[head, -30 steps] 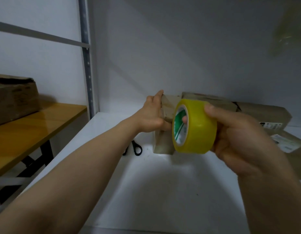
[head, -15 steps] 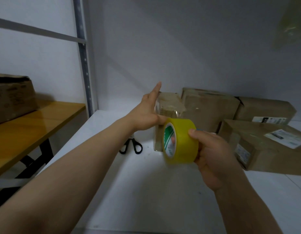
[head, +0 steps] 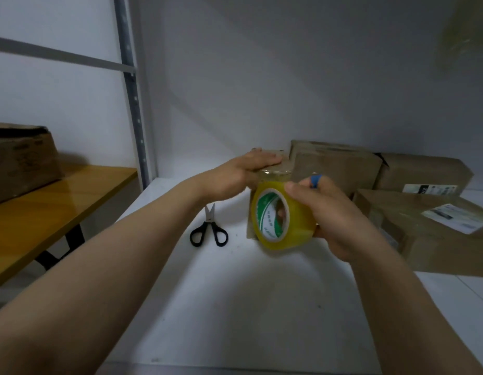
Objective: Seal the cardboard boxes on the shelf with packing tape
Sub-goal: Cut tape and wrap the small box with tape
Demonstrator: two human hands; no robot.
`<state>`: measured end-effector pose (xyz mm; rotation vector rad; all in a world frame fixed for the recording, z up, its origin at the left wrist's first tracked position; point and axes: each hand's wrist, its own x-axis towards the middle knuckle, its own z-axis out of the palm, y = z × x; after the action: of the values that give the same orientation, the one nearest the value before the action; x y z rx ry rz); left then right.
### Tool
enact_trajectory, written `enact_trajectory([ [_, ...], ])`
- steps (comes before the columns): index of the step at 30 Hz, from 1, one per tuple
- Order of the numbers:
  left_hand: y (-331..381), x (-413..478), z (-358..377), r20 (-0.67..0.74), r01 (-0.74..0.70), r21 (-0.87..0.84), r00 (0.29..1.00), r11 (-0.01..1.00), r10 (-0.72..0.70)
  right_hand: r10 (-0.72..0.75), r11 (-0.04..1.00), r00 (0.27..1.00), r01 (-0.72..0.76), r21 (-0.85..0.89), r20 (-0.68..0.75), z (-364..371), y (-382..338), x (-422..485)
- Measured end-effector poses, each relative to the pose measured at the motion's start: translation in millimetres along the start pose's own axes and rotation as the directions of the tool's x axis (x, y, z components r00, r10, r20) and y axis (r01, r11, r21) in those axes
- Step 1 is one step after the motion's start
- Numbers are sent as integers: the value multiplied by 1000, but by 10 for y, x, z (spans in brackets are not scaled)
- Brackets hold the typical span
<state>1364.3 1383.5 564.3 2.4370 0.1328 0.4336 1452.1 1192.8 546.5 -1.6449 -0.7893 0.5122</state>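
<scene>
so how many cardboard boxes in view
5. Four on the white shelf: small brown cardboard box under the left hand, one behind it, one back right, labelled one front right. Fifth on the wooden table. More may be hidden.

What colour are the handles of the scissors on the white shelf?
Black, on the metal scissors; head view shows it best.

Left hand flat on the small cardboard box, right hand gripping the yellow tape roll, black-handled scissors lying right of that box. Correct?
Not quite: the head view shows the black-handled scissors lying left of the small cardboard box. The rest holds: the left hand presses flat on it and the right hand grips the yellow tape roll.
</scene>
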Motion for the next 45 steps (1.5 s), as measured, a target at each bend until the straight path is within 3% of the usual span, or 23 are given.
enact_trajectory([
  [2, 37, -31, 21, -43, 3, -177, 999, 984, -10, 52, 987, 990, -31, -160, 128, 29, -108, -10],
  [4, 56, -36, 92, -134, -15, -275, 991, 961, -23, 11, 933, 995, 24, -358, 96, 60, -204, -15],
  [7, 80, 14, 209, -199, -31, -342, 979, 939, -40, -314, 787, 939, 175, -591, -141, 72, -285, 189],
  [9, 94, 36, 288, -181, -14, -420, 981, 907, -68, -414, 716, 902, 240, -655, -122, 111, -305, 347],
  [11, 106, 49, 335, -285, 90, -488, 924, 868, -256, -389, 714, 920, 265, -648, -52, 151, -276, 492],
  [13, 104, 25, 360, -408, 247, -538, 760, 806, -505, -375, 750, 926, 270, -604, -52, 162, -212, 615],
  [14, 100, 10, 376, -356, 289, -615, 729, 734, -585, -372, 767, 926, 269, -582, -62, 160, -193, 664],
  [15, 100, -8, 398, -236, 313, -702, 746, 640, -623, -365, 783, 929, 267, -562, -67, 162, -181, 694],
  [16, 105, -31, 415, -126, 336, -756, 767, 562, -629, -362, 795, 930, 270, -544, -67, 166, -177, 720],
  [18, 75, -61, 439, -47, 373, -768, 778, 521, -627, -367, 795, 928, 277, -539, -66, 176, -169, 743],
  [21, 164, -96, 449, -4, 372, -805, 775, 462, -632, -387, 762, 921, 292, -577, -46, 172, -154, 750],
  [26, 282, -54, 570, 15, 459, -792, 675, 403, -738, -413, 758, 908, 299, -579, -72, 163, -115, 784],
  [35, 357, -121, 437, 78, 325, -914, 729, 244, -680, -486, 688, 874, 373, -622, -14, 180, -8, 861],
  [41, 267, 43, 474, 29, 253, -941, 721, 224, -692, -498, 706, 863, 345, -619, -86, 257, 28, 1099],
  [43, 204, 126, 435, -9, 243, -935, 712, 259, -702, -482, 703, 871, 318, -636, -97, 294, 19, 1209],
  [45, 172, 180, 422, -3, 242, -929, 753, 281, -658, -475, 700, 874, 307, -644, -100, 313, 17, 1315],
])
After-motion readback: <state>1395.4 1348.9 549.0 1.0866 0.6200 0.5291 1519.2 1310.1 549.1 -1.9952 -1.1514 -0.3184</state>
